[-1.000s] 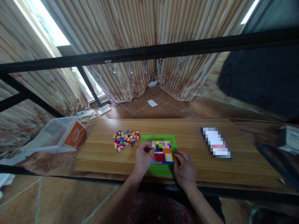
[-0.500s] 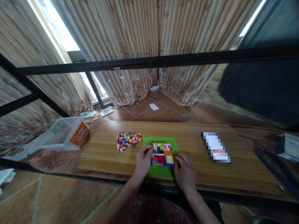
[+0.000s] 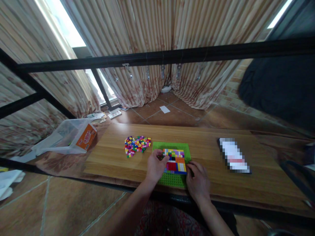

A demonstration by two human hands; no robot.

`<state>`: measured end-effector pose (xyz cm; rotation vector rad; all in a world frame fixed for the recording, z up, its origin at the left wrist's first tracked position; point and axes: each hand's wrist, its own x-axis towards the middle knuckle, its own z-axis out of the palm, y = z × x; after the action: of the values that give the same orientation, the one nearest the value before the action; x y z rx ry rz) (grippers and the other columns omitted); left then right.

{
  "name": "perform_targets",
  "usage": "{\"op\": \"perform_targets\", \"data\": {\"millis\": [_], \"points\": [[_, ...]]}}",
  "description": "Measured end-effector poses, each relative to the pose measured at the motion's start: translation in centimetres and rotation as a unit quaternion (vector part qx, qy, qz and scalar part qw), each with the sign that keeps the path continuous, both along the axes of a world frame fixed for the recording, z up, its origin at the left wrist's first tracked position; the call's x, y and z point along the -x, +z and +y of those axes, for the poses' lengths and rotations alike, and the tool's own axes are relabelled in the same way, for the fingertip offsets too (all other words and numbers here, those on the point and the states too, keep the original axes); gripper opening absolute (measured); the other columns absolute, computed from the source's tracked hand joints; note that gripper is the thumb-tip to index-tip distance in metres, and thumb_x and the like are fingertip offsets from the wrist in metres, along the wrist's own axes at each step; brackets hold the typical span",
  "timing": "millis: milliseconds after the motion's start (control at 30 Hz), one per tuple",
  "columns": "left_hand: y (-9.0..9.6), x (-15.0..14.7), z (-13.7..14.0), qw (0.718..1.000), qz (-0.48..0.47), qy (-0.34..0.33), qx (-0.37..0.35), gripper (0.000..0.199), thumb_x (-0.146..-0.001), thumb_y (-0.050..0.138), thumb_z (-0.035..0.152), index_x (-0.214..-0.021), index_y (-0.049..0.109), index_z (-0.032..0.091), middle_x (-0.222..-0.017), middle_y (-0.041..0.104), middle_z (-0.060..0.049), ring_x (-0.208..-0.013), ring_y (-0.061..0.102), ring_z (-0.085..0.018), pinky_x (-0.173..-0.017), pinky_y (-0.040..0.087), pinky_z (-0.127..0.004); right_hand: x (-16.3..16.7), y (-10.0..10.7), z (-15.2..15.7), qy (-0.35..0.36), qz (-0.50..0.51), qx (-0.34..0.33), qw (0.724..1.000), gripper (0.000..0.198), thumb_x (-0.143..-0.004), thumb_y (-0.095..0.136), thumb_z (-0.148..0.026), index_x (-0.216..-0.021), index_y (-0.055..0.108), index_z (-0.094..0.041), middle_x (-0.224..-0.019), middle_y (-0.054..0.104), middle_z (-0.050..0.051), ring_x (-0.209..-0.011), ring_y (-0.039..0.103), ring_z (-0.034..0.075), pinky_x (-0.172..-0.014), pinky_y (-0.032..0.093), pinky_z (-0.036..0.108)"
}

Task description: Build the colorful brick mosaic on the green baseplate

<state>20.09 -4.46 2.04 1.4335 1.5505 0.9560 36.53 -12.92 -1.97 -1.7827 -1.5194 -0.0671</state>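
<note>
Probably you're handling a light, stiff brick panel on the green baseplate, best held by its side edges, where your left hand and right hand are curling their fingers, pinching unclear.

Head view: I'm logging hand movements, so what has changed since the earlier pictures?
The left hand has moved slightly right: its fingers now reach farther over the left edge of the brick panel. Whether they grip a brick can't be told. The camera has shifted. The right hand stays at the panel's right edge; the green baseplate and loose brick pile lie as before.
</note>
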Motion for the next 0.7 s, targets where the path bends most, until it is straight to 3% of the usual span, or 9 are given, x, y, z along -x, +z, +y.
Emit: {"op": "perform_targets", "data": {"millis": [233, 500, 700], "points": [[0.3, -0.4, 0.0, 1.000, -0.025, 0.000, 0.002, 0.021, -0.070, 0.067, 0.022, -0.089, 0.061, 0.015, -0.078, 0.064, -0.001, -0.068, 0.058, -0.012, -0.065, 0.045, -0.025, -0.2, -0.5, -0.1, 0.001, -0.014, 0.003, 1.000, 0.028, -0.091, 0.046, -0.032, -0.091, 0.069, -0.016, -0.102, 0.067, 0.012, -0.094, 0.057, 0.025, -0.082, 0.048, 0.040], [-0.9, 0.7, -0.9, 0.995, -0.059, -0.053, -0.057, 0.026, -0.081, 0.060, 0.036, -0.098, 0.061, 0.016, -0.084, 0.066, -0.002, -0.075, 0.061, -0.013, -0.071, 0.047, -0.026, -0.5, -0.9, -0.1, 0.007, -0.021, 0.006, 1.000, 0.030, -0.091, 0.045, -0.033, -0.093, 0.069, -0.016, -0.103, 0.066, 0.014, -0.096, 0.057, 0.026, -0.083, 0.047, 0.040], [-1.1, 0.7, -0.6, 0.997, -0.034, -0.043, -0.057, 0.023, -0.083, 0.057, 0.035, -0.094, 0.062, 0.016, -0.078, 0.064, -0.002, -0.072, 0.059, -0.013, -0.068, 0.046, -0.025, -0.5, -0.7, -0.2, 0.012, -0.012, 0.004, 1.000, 0.029, -0.090, 0.046, -0.034, -0.092, 0.069, -0.016, -0.104, 0.066, 0.013, -0.097, 0.057, 0.026, -0.085, 0.046, 0.041]]}}
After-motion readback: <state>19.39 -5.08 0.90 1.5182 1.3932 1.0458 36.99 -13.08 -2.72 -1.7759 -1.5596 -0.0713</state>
